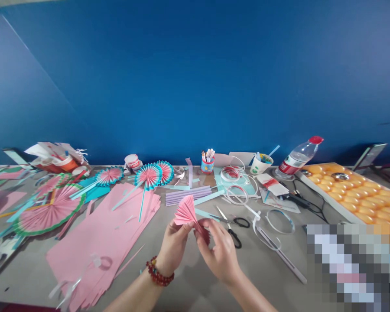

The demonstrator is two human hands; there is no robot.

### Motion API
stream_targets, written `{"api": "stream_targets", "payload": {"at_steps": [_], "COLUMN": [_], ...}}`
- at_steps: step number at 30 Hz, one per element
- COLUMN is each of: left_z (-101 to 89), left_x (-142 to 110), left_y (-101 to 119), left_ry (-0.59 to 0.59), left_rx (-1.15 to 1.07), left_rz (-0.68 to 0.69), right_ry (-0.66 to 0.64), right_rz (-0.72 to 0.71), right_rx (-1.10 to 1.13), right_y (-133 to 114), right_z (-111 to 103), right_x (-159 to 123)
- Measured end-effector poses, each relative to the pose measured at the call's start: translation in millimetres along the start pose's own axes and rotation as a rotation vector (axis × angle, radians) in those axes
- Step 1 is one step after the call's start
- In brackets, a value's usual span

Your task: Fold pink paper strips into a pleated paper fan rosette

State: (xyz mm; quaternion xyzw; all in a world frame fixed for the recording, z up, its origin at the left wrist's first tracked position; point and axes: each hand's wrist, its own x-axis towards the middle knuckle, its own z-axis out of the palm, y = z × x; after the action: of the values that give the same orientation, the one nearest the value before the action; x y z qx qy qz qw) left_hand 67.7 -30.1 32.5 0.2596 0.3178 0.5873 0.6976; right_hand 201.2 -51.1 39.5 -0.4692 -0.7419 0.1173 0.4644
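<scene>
A pleated pink paper fan [186,209] is pinched at its middle between both hands, its upper end spread out and its lower end partly hidden by fingers. My left hand [175,245], with a red bead bracelet [159,274] on the wrist, is closed on the fan's left side. My right hand [220,252] grips it from the right, fingers curled around the lower folds. Just right of that hand lie black-handled scissors [234,229], blades pointing up and left. Behind the fan is a bundle of purple paper strips [188,196].
Left of the hands lies a stack of pink paper [94,234]. Finished pink-and-blue pinwheel fans [148,177] rest behind it, and a green-rimmed fan [48,210] farther left. A tilted bottle [299,158], white ribbon coils [236,194] and an orange bubbled tray [360,190] occupy the right.
</scene>
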Motion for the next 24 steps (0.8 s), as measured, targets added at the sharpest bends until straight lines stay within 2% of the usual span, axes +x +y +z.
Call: {"api": "stream_targets", "payload": {"at_steps": [4, 10, 19, 24], "left_z": [0.7, -0.2, 2.0, 2.4], "left_x": [0.0, -0.1, -1.9, -3.2], "left_y": [0.2, -0.5, -6.0, -7.6], "left_ry": [-0.041, -0.058, -0.035, -0.037], "left_rx": [-0.052, -0.031, 0.107, 0.145], "left_rz": [0.009, 0.005, 0.015, 0.005], "right_ry": [0.034, 0.003, 0.039, 0.009], "right_rz": [-0.033, 0.025, 0.026, 0.133], "right_rx": [0.008, 0.023, -0.001, 0.102], "right_y": [0.8, 0.9, 9.5, 9.0], "right_z": [0.7, 0.8, -0.6, 1.9], "right_x": [-0.2, -1.2, 1.2, -0.9]}}
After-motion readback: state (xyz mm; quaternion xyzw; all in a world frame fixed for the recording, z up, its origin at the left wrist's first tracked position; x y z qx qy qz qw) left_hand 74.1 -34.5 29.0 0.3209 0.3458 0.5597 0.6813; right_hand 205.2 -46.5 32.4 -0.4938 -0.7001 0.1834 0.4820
